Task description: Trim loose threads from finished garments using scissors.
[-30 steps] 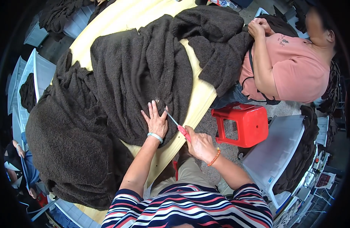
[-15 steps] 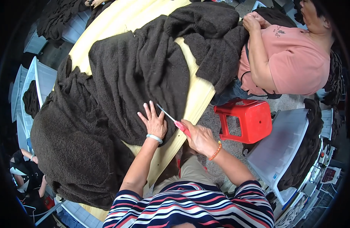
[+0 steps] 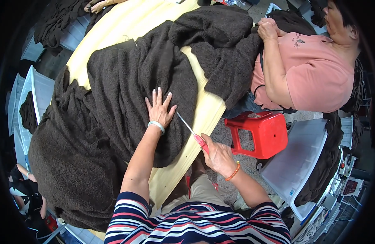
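My left hand (image 3: 160, 112) lies flat on a dark brown fleecy cloth (image 3: 118, 97), its fingers spread. A pale bangle is on that wrist. My right hand (image 3: 220, 156) is closed round the pink-red handle of a thin metal-shafted tool (image 3: 198, 139), whose exact kind I cannot make out. The tool's tip reaches over the cloth, just right of my left hand, and whether it touches the cloth I cannot tell. The cloth is bunched in folds across a pale yellow table (image 3: 212, 106) and hangs over its near left edge.
A red plastic stool (image 3: 263, 134) stands right of the table, beside a seated co-worker in a pink shirt (image 3: 313, 73). Translucent bins (image 3: 299, 152) with dark cloth stand at right and left. Another person's hands (image 3: 98, 6) are at the far edge; someone else (image 3: 26, 195) is lower left.
My left hand has slid farther up the cloth, away from me. The tool and right hand have drawn slightly back, toward the right and nearer me. The view has shifted a little.
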The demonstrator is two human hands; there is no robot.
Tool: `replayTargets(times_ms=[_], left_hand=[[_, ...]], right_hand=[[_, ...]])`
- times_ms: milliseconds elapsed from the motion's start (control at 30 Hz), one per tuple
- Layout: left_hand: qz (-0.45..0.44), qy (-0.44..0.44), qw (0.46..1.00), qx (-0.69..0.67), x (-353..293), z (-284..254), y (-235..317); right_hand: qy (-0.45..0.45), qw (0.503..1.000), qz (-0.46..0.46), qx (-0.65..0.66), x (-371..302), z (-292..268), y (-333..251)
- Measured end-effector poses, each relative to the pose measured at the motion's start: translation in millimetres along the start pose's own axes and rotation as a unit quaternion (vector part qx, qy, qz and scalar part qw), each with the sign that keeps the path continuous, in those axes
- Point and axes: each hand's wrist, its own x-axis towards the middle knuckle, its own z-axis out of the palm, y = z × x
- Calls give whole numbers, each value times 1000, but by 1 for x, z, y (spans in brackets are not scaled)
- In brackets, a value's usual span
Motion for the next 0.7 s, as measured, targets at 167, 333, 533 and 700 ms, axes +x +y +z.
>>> replayTargets(times_ms=[167,333,533,700], left_hand=[[6,-22,1000,2,0,0,5],[7,-31,999,-10,1,1,7],[-8,-25,999,-29,2,-1,2],[4,33,998,-59,-23,-5,-13]], right_hand=[[-51,998,32,-22,49,-11,-9],[1,999,-15,-44,116,-1,0],[-164,986,-27,-35,85,-23,8],[-179,983,-21,20,24,-34,17]])
